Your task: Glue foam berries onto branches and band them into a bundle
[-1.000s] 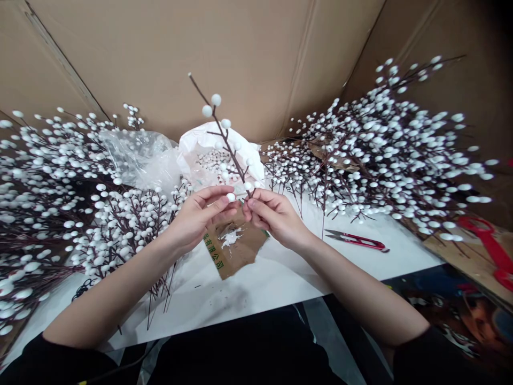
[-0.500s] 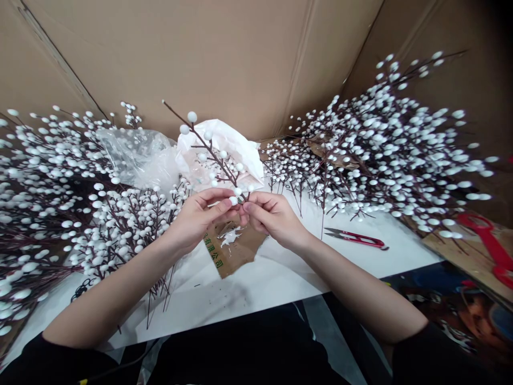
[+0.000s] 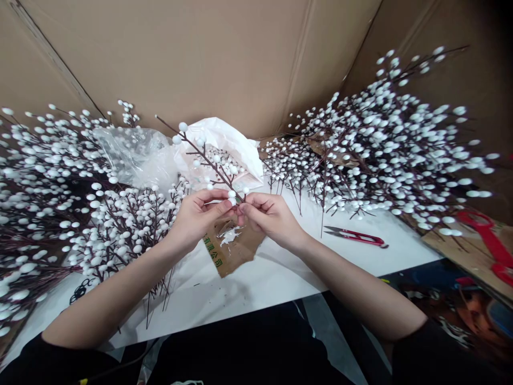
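A brown artificial stem with white berries (image 3: 208,162) slants up and left from between my hands. My left hand (image 3: 200,216) is closed around its lower part, thumb against a white berry. My right hand (image 3: 272,216) pinches at the stem's lower right, beside a berry on a short twig; whether it grips the twig or the berry is hidden by the fingers. Below my hands lies a torn piece of brown cardboard (image 3: 232,255) with a smear of white paste (image 3: 230,235). Behind the stem stands an open white bag (image 3: 244,144) of loose white berries.
White-berry stems pile up at the left (image 3: 120,230) and right (image 3: 385,155). Red-handled thread snips (image 3: 356,237) lie on the white table covering (image 3: 276,289). A clear plastic bag (image 3: 136,158) sits back left, a red tool (image 3: 487,240) far right. Cardboard walls (image 3: 200,59) rise behind.
The stem has tilted further left, its tip now lower. My hands have shifted slightly, with both still closed at its lower end.
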Demonstrator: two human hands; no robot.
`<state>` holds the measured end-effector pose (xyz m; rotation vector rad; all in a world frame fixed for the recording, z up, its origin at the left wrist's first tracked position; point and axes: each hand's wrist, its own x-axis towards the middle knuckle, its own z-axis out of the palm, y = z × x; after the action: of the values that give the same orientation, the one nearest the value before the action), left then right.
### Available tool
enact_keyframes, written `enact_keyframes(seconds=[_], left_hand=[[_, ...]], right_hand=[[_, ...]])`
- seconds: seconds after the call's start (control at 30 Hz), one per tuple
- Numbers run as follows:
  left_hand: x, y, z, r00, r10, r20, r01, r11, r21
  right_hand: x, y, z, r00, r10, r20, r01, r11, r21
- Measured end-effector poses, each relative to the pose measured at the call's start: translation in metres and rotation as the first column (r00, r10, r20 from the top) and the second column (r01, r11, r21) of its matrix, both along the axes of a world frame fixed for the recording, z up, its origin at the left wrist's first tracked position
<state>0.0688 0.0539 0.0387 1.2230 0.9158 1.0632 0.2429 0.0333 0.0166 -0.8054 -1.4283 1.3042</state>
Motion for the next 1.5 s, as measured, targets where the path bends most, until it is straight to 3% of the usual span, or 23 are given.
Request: enact_keyframes(seconds=[0.5,0.93,1.2,1.5], left_hand=[[0.0,0.001,-0.004,1.0,0.008,0.002,-0.008,0.997,0.081],[-0.001,0.002,-0.009,1.0,-0.03,0.0,0.029,0.997,0.067],[0.0,0.0,-0.008,0.998,0.055,0.005,-0.055,0.997,0.062],[0.0,0.0,-0.01,0.999,0.046,-0.009,-0.045,0.994,0.098]], right_hand=[[-0.006,-0.001,-0.004,1.0,-0.016,-0.009,0.016,1.0,-0.014],[-0.005,-0.003,-0.002,0.998,-0.014,-0.067,0.013,1.0,-0.023],[-0.009,-0.002,-0.008,0.998,-0.055,0.005,0.055,0.998,0.018],[-0.009,-0.001,-0.009,0.996,-0.075,0.041,0.073,0.997,0.039]])
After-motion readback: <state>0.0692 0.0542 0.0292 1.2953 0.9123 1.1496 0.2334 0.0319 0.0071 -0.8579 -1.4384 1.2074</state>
